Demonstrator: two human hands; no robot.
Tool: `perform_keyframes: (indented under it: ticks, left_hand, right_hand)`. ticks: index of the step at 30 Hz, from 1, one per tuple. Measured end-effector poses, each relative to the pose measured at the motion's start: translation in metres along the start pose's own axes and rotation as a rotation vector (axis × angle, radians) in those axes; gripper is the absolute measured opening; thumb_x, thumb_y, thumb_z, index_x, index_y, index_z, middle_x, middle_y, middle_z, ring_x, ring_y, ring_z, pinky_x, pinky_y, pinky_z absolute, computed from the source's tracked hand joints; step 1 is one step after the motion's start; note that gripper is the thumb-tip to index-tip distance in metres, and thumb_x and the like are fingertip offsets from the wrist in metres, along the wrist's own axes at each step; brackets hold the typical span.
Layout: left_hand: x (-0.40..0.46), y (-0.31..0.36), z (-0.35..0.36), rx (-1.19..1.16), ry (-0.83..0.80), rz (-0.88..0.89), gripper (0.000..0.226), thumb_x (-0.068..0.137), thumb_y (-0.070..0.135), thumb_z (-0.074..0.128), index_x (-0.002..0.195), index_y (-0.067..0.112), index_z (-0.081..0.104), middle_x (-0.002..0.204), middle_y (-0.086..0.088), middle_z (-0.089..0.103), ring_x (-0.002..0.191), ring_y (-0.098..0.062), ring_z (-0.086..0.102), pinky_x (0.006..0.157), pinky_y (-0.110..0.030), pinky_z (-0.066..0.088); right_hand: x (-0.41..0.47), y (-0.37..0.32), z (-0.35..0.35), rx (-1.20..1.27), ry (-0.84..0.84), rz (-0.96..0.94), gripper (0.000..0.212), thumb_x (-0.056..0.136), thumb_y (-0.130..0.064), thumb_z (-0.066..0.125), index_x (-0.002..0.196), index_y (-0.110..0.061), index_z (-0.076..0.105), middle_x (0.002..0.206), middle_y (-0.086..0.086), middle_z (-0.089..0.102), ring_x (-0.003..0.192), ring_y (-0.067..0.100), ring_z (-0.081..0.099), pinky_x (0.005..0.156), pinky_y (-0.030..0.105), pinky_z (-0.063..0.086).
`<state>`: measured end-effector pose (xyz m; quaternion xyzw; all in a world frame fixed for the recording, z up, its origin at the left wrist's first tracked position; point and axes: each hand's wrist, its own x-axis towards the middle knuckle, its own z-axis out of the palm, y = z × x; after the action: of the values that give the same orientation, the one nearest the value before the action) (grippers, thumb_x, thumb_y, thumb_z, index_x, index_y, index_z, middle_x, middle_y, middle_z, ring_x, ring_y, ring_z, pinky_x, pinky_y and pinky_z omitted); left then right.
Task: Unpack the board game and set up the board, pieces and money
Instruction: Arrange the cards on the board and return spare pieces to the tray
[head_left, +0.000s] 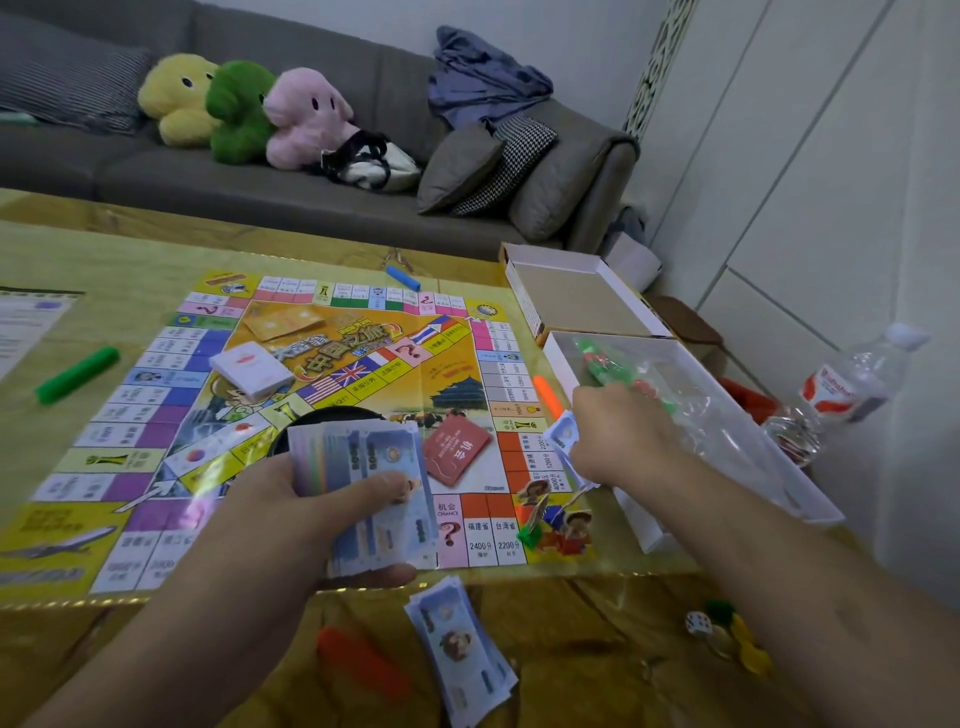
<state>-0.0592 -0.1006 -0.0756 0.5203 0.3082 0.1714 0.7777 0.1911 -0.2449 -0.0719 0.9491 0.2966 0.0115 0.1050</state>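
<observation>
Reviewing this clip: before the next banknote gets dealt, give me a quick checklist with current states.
1. Board unfolded flat on the table: ok.
2. Left hand grips the money stack: ok.
3. Right hand pinches a single note: ok; exactly one, cannot tell.
4. Dealt pile lying near the table's front edge, off the board: ok.
5. Card decks, red and white, placed on the board: ok.
6. Bag of pieces unpacked from the box tray: not ok, it lies in the tray.
</observation>
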Motion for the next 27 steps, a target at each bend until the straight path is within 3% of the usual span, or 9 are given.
perform_keyframes:
  ticks: [4, 8, 11, 18, 20, 22, 24, 27]
  left_hand:
    - [0.000, -0.001, -0.002, 0.008, 0.002, 0.006, 0.034, 0.079, 0.008, 0.080, 0.110, 0.004, 0.070, 0.091, -0.016, 0.080, 0.076, -0.035, 0.079, 0.051, -0.045, 0.064]
    - [-0.002, -0.002, -0.003, 0.019, 0.013, 0.010, 0.032, 0.079, 0.008, 0.081, 0.109, 0.005, 0.070, 0.089, -0.015, 0.080, 0.075, -0.033, 0.079, 0.052, -0.044, 0.064]
    - [-0.003, -0.002, -0.004, 0.021, 0.006, 0.012, 0.029, 0.080, 0.007, 0.080, 0.107, 0.006, 0.071, 0.089, -0.015, 0.080, 0.075, -0.033, 0.079, 0.051, -0.044, 0.063]
    - [-0.005, -0.003, 0.000, 0.022, -0.009, 0.017, 0.028, 0.081, 0.006, 0.080, 0.107, 0.005, 0.071, 0.087, -0.015, 0.080, 0.075, -0.034, 0.079, 0.052, -0.045, 0.064]
    - [-0.005, -0.003, -0.001, 0.021, -0.023, 0.019, 0.024, 0.083, 0.006, 0.079, 0.107, 0.006, 0.071, 0.088, -0.015, 0.080, 0.076, -0.035, 0.079, 0.052, -0.045, 0.064]
    - [-0.005, -0.002, -0.002, 0.011, -0.040, 0.017, 0.025, 0.083, 0.006, 0.080, 0.106, 0.007, 0.072, 0.089, -0.014, 0.080, 0.078, -0.034, 0.079, 0.052, -0.044, 0.064]
    - [-0.006, -0.001, -0.001, 0.002, -0.055, 0.017, 0.026, 0.080, 0.008, 0.081, 0.105, 0.008, 0.073, 0.090, -0.015, 0.080, 0.079, -0.034, 0.079, 0.051, -0.041, 0.063]
    - [-0.009, -0.001, 0.003, -0.019, -0.083, 0.018, 0.029, 0.079, 0.015, 0.080, 0.106, 0.005, 0.075, 0.092, -0.017, 0.080, 0.079, -0.033, 0.079, 0.050, -0.037, 0.062]
  right_hand:
    - [-0.009, -0.002, -0.007, -0.036, 0.122, -0.048, 0.028, 0.089, -0.022, 0.076, 0.109, -0.022, 0.057, 0.092, 0.000, 0.058, 0.080, 0.023, 0.055, 0.065, 0.035, 0.051]
    - [-0.007, 0.007, -0.002, 0.137, 0.029, -0.057, 0.032, 0.087, -0.013, 0.077, 0.115, -0.029, 0.075, 0.114, -0.005, 0.072, 0.098, 0.021, 0.067, 0.078, 0.038, 0.061]
    - [-0.009, 0.009, 0.004, 0.134, -0.110, -0.105, 0.035, 0.091, -0.010, 0.066, 0.110, -0.035, 0.081, 0.112, -0.008, 0.074, 0.093, 0.016, 0.066, 0.077, 0.041, 0.064]
    - [-0.004, 0.021, 0.001, 0.193, -0.132, -0.071, 0.048, 0.091, 0.002, 0.056, 0.115, -0.030, 0.081, 0.125, 0.002, 0.074, 0.086, 0.015, 0.066, 0.067, 0.028, 0.055]
    - [-0.016, 0.015, -0.016, 0.374, 0.001, -0.019, 0.045, 0.092, 0.003, 0.054, 0.104, -0.030, 0.082, 0.118, -0.001, 0.076, 0.086, 0.014, 0.068, 0.071, 0.033, 0.060]
    - [-0.040, -0.001, -0.033, 0.736, 0.081, -0.061, 0.032, 0.096, -0.006, 0.060, 0.084, -0.030, 0.078, 0.093, -0.013, 0.075, 0.073, 0.006, 0.068, 0.060, 0.032, 0.056]
    - [-0.076, -0.030, -0.044, 1.115, -0.043, -0.195, 0.007, 0.093, -0.027, 0.075, 0.087, -0.029, 0.074, 0.084, -0.013, 0.073, 0.061, 0.002, 0.063, 0.054, 0.023, 0.047]
    - [-0.106, -0.070, -0.032, 1.218, -0.180, -0.290, 0.026, 0.085, -0.051, 0.081, 0.099, -0.031, 0.071, 0.095, -0.008, 0.073, 0.073, 0.005, 0.070, 0.058, 0.024, 0.053]
